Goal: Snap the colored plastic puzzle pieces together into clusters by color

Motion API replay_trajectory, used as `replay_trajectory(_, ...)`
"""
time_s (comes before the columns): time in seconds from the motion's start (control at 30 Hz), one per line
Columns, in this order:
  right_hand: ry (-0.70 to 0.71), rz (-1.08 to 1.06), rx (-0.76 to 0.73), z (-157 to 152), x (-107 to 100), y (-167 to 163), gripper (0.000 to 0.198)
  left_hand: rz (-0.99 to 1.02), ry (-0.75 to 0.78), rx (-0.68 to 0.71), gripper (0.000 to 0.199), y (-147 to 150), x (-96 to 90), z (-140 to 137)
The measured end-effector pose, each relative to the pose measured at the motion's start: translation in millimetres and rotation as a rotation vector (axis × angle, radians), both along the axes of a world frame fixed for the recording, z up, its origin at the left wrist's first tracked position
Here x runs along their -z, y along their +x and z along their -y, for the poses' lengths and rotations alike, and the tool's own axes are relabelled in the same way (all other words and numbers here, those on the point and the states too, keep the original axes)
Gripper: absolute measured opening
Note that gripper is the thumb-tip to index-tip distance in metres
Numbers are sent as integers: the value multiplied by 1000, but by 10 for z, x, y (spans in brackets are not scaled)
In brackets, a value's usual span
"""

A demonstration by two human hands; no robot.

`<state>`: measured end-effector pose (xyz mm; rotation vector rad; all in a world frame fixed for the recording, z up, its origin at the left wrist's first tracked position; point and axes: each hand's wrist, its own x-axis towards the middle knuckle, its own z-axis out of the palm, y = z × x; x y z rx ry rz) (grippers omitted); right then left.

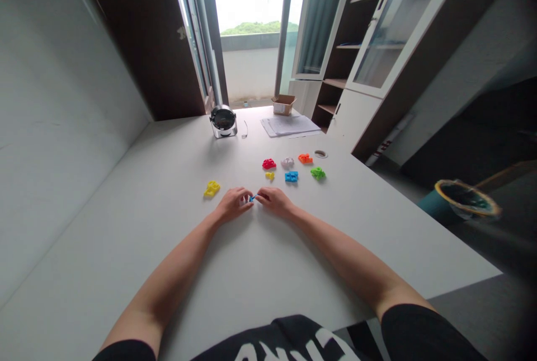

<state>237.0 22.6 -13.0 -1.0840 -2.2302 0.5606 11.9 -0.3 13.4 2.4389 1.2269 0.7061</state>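
Both my hands meet over the middle of the white table (226, 271). My left hand (232, 204) is closed on a small blue plastic piece (252, 198), its thumb and fingers pinching it. From the other side, the fingertips of my right hand (274, 201) pinch the same piece. Fingers hide most of its shape. Left of my left hand lies a yellow plastic piece or cluster (212, 188). Beyond my right hand are small clusters of plastic pieces: red (269, 164), pale (287, 162), orange (305, 158), blue (291, 177), green (318, 173) and a smaller yellow one (269, 176).
At the far edge stand a round black-and-silver device (223, 120), papers (289, 125) and an open cardboard box (283, 105). A ring-shaped grommet (321, 154) sits right of the pieces. A lined bin (444, 204) stands off the table's right side. A wall borders the left.
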Motion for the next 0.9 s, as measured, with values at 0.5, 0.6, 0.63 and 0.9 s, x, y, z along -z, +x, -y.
replay_trajectory(0.5,-34,-57,-14,21,-5,2,17,-66,8,73,30,-3,11,-42)
replay_trajectory(0.6,-31,-50,-21,22,-12,2,15,-48,-2,59,30,4,7,-35)
replay_trajectory(0.63,-33,-50,-21,21,-13,1,15,-39,-7,54,29,5,6,-34)
replay_trajectory(0.9,-35,-6,-18,44,-51,-10,12,3,-31,10,19,9,9,-29)
